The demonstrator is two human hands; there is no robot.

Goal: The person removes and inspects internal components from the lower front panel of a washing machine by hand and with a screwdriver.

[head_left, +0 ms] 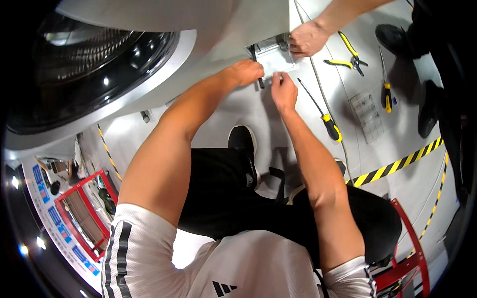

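Note:
A white appliance [223, 20] with a dark round door [89, 79] has a small opening at its lower edge, with a pale translucent tray [275, 60] in it. My left hand [247, 72] is closed at a narrow black piece [261, 84] beside the tray's left side; what its fingertips grip is hidden. My right hand [283, 89] has its fingers curled at the tray's near edge; what they hold is too small to make out. Another person's hand [305, 39] reaches to the tray's right side.
Yellow-black cutting pliers [355, 59], two screwdrivers [330, 126] [387, 97], a clear compartment box [366, 116] and a cable [318, 79] lie on the floor at right. The other person's shoes [428, 107] are beyond. Red metal frames [407, 228] stand low right and left, with striped tape [397, 166].

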